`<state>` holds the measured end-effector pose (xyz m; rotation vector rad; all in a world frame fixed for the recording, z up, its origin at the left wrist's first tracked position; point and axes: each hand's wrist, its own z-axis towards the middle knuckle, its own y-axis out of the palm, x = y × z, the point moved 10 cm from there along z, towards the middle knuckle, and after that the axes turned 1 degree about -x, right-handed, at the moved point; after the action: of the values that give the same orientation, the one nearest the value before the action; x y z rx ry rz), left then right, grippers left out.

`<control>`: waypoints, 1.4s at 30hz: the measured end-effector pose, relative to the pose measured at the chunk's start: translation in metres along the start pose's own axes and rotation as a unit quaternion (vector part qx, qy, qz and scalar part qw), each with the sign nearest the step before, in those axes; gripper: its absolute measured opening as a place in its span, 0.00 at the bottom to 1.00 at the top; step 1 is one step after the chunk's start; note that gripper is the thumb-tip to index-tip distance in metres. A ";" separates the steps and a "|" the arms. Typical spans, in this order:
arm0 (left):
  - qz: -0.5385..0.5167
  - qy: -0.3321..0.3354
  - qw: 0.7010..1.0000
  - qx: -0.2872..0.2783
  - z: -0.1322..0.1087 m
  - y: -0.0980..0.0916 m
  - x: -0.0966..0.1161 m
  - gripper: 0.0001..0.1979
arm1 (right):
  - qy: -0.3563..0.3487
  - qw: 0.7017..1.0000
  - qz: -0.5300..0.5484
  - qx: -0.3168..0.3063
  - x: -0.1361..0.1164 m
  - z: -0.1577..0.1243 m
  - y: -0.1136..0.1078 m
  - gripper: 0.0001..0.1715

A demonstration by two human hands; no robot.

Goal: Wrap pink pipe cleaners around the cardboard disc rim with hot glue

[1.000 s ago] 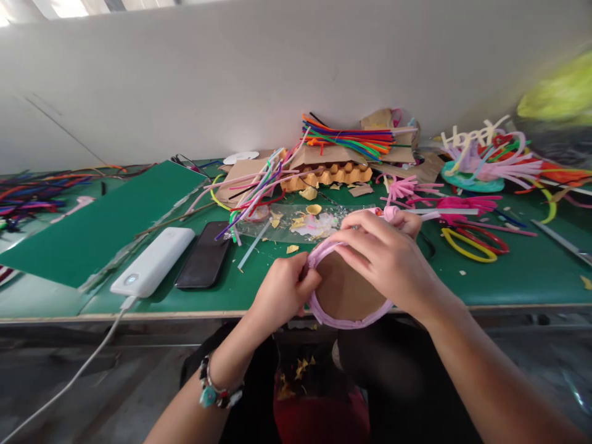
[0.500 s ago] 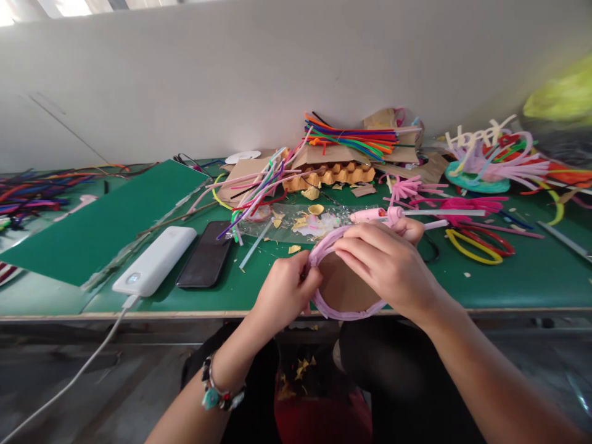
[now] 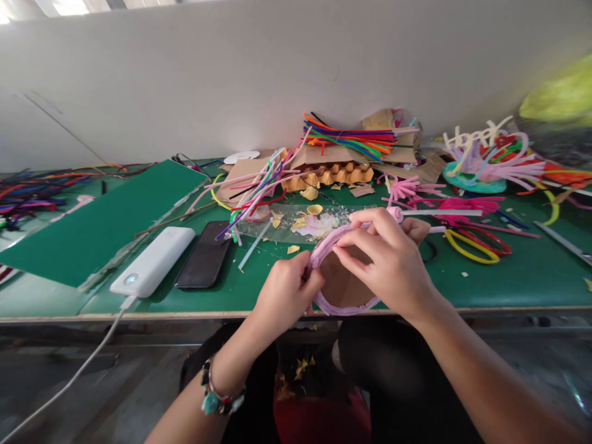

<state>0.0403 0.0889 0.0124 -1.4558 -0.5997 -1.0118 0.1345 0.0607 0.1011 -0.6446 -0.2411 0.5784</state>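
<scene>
You have the brown disc (image 3: 345, 280) between your two hands, near the green tabletop's front edge; it is round, so no long axis stands out. Your left hand (image 3: 287, 287) pinches the lilac rim (image 3: 345, 310) at its left side, thumb against curled fingers. Your right hand (image 3: 391, 259) reaches over the upper right of the disc, its bent fingers pointing left at the rim's far arc, near your left thumb. You can't tell what its fingertips pinch, if anything: the hand hides the rim's right side. A pale strip end (image 3: 437, 230) shows to its right; whether it joins the rim is hidden. Just beyond, your hand partly covers a pink piece (image 3: 395, 214) by a whitish stick (image 3: 441, 213). Farther back lies an egg tray (image 3: 328, 177).
</scene>
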 end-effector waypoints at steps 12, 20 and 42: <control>0.058 0.032 0.998 0.015 0.000 -0.001 0.006 0.08 | 0.036 0.999 0.016 -0.025 0.004 0.002 0.002 0.06; 0.009 0.019 0.999 -0.030 0.000 0.006 0.003 0.06 | 0.060 0.996 0.055 -0.042 0.010 0.001 0.006 0.03; 0.006 0.051 0.997 -0.065 0.003 0.010 0.003 0.10 | -0.072 0.989 0.022 -0.125 -0.024 -0.003 0.019 0.04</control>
<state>0.0508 0.0899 0.0105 -1.5082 -0.4572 -1.1258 0.1076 0.0578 0.0857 -0.8525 -0.4411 0.6437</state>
